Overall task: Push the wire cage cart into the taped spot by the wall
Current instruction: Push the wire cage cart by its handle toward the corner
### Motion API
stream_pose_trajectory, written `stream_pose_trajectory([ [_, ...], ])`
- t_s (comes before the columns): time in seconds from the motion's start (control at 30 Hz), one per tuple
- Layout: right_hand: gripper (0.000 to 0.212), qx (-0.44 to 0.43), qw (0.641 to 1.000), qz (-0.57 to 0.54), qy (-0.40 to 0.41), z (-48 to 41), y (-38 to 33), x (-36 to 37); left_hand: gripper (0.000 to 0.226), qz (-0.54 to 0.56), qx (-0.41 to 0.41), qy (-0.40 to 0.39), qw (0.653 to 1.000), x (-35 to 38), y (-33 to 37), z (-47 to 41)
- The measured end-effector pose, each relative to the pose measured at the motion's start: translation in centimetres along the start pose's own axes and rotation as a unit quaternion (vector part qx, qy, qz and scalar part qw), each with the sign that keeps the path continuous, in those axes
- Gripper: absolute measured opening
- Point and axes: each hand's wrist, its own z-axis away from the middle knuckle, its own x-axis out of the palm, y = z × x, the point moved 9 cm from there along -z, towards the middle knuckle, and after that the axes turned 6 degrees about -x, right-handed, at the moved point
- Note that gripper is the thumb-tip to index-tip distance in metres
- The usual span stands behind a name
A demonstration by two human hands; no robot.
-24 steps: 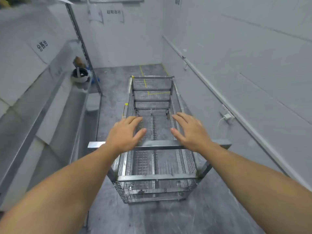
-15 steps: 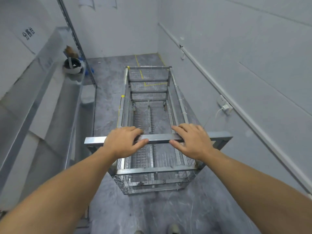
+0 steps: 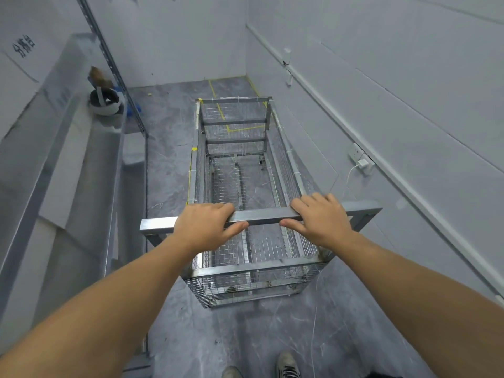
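Note:
A long wire cage cart (image 3: 283,162) of metal mesh and square tubing stands on the grey floor, running away from me beside the right wall. Its square metal handle bar (image 3: 263,216) crosses the near end. My left hand (image 3: 203,226) grips the bar left of centre, fingers over the top and thumb under. My right hand (image 3: 323,218) grips it right of centre the same way. Yellow tape lines (image 3: 218,105) mark a rectangle on the floor by the far wall; the cart's far end partly overlaps them.
A steel shelf and trough unit (image 3: 81,165) lines the left side, with a white helmet (image 3: 105,103) on it. The right wall carries a conduit, a socket with a white charger (image 3: 361,162), and a hanging cable. My shoes (image 3: 286,365) show at the bottom.
Both hands came down from above the handle bar and closed around it. The view has tilted further down, showing my shoes.

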Motion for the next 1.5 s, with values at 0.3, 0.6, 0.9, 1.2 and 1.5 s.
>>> stream_pose_trajectory([
  [0.3, 0.065, 0.065, 0.998, -0.014, -0.01, -2.4, 1.7, 0.9, 0.055, -0.007, -0.015, -0.004, 1.0, 0.6, -1.7, -3.0],
  [0.6, 0.059, 0.057, 0.998, -0.017, -0.019, -8.3, 4.2, 3.0, 0.057, -0.01, -0.029, 0.001, 1.0, 1.7, -5.1, -8.7],
  [0.9, 0.063, 0.047, 0.997, -0.03, -0.046, -15.7, 6.3, 4.6, 0.06, -0.014, -0.065, 0.035, 0.997, 2.7, -10.0, -14.6],
  [1.2, 0.063, 0.041, 0.998, -0.035, -0.025, -23.3, 9.0, 6.3, 0.061, -0.014, -0.087, 0.034, 0.996, 4.0, -14.8, -21.4],
  [1.5, 0.069, 0.071, 0.997, -0.032, 0.016, -32.7, 13.0, 8.7, 0.06, -0.011, -0.073, 0.04, 0.997, 5.6, -20.3, -30.8],
])
